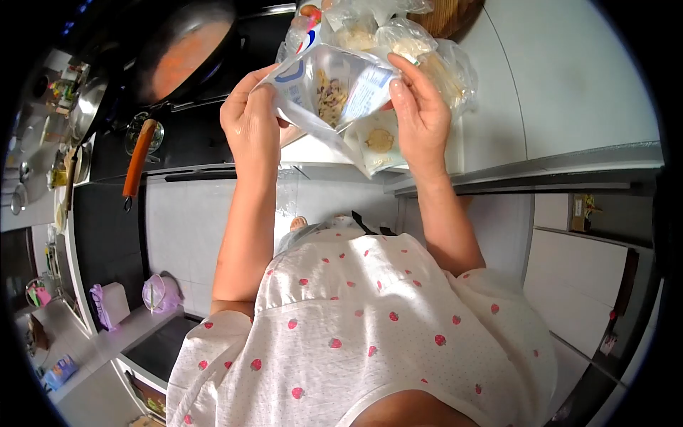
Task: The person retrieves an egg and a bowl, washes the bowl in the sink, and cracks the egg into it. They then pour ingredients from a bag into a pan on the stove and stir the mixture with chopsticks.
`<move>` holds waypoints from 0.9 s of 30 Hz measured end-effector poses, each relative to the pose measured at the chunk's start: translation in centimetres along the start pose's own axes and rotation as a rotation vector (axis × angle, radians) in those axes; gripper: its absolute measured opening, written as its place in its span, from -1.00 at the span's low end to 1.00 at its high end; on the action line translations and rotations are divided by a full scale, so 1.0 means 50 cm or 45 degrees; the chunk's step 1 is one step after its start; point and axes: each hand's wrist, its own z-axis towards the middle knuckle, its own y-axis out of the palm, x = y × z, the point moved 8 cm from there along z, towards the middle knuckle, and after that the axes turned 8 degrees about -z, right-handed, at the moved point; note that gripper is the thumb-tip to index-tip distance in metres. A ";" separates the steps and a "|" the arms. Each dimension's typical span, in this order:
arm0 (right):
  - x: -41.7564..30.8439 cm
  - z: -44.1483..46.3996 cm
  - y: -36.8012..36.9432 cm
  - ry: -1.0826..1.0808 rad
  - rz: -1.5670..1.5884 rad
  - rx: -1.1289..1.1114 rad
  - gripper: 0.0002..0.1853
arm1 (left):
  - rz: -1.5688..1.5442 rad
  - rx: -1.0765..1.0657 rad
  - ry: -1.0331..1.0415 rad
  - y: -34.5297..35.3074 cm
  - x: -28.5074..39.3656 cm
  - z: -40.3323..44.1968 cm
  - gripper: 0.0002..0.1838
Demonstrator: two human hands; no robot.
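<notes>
A clear plastic bag (307, 107) with blue print hangs spread open between my two hands. Small mixed bits, pale yellow and dark purple, lie inside it. My left hand (252, 117) pinches the bag's left edge. On the opposite side, my right hand (421, 110) grips the printed edge between thumb and fingers. Just below and right of the bag, a flat packet with a round tan picture (380, 140) rests on the white counter. More clear plastic bags (409, 39) lie behind, close to my right hand.
At the upper left, a dark pan (186, 60) with orange-red contents sits on the stove, its orange handle (140, 158) pointing toward me. A round wooden board (445, 16) is at the top. The counter edge (498, 176) runs along the right.
</notes>
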 end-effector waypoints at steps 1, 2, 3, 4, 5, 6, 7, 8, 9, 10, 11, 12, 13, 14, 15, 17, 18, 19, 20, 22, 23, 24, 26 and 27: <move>0.001 -0.002 0.003 -0.014 0.006 -0.010 -0.64 | -0.084 0.099 -0.015 -0.009 -0.008 0.013 -0.70; 0.015 -0.008 0.014 0.061 0.155 -0.088 -0.57 | -0.089 0.111 0.002 -0.010 -0.008 0.024 -0.70; 0.031 -0.017 0.027 0.136 0.303 -0.169 -0.48 | -0.205 0.146 -0.093 -0.015 -0.020 0.034 -0.72; 0.051 -0.030 0.032 0.117 0.313 -0.185 -0.48 | -0.321 0.179 -0.184 -0.019 -0.028 0.040 -0.73; 0.081 -0.050 0.048 0.090 0.238 -0.270 -0.38 | -0.365 0.216 -0.196 -0.020 -0.024 0.043 -0.75; 0.105 -0.066 0.065 0.060 0.162 -0.357 -0.26 | -0.416 0.220 -0.195 -0.019 -0.025 0.050 -0.74; 0.113 -0.082 0.081 0.037 0.172 -0.377 -0.26 | -0.454 0.213 -0.204 -0.016 -0.021 0.052 -0.73; 0.115 -0.100 0.099 -0.021 -0.055 -0.377 -0.19 | -0.491 0.202 -0.212 -0.009 -0.017 0.054 -0.73; 0.113 -0.104 0.116 -0.081 -0.283 -0.366 -0.11 | -0.526 0.185 -0.184 -0.002 -0.016 0.058 -0.72; 0.113 -0.097 0.133 -0.104 -0.274 -0.376 -0.11 | -0.574 0.147 -0.185 0.006 -0.013 0.060 -0.72; 0.131 -0.086 0.137 0.050 -0.255 -0.309 -0.11 | -0.599 0.139 -0.210 0.010 -0.012 0.058 -0.72; 0.152 -0.079 0.141 0.208 -0.234 -0.246 -0.10 | -0.622 0.134 -0.237 0.012 -0.006 0.057 -0.72; 0.165 -0.070 0.143 0.243 -0.149 -0.193 -0.22 | -0.598 0.112 -0.257 0.009 -0.005 0.060 -0.71; 0.180 -0.058 0.151 0.229 -0.138 -0.212 -0.22 | -0.608 0.130 -0.272 0.003 -0.002 0.062 -0.71; 0.173 -0.039 0.152 0.126 -0.239 -0.185 -0.33 | -0.620 0.108 -0.308 -0.008 -0.007 0.070 -0.74; 0.158 -0.009 0.154 0.009 -0.271 -0.106 -0.63 | -0.641 0.148 -0.371 -0.030 -0.011 0.084 -0.80; 0.149 0.006 0.159 -0.010 -0.266 -0.121 -0.63 | -0.630 0.125 -0.377 -0.031 -0.001 0.091 -0.78; 0.152 0.021 0.156 0.048 -0.218 -0.093 -0.66 | -0.645 0.081 -0.360 -0.034 0.005 0.101 -0.75; 0.152 0.036 0.154 0.109 -0.172 -0.064 -0.70 | -0.660 0.035 -0.344 -0.037 0.010 0.111 -0.71; 0.112 0.073 0.164 0.072 -0.158 -0.056 -0.72 | -0.660 0.000 -0.306 -0.048 0.028 0.131 -0.63; 0.095 0.096 0.167 0.035 -0.181 -0.045 -0.73 | -0.650 -0.047 -0.279 -0.052 0.038 0.142 -0.54; 0.085 0.116 0.171 0.001 -0.207 -0.030 -0.73 | -0.662 -0.046 -0.276 -0.062 0.040 0.153 -0.54; 0.075 0.158 0.178 -0.027 -0.187 -0.029 -0.73 | -0.665 0.015 -0.207 -0.092 0.044 0.179 -0.33; 0.064 0.181 0.186 0.057 -0.182 -0.081 -0.72 | -0.652 0.037 -0.152 -0.113 0.039 0.195 -0.32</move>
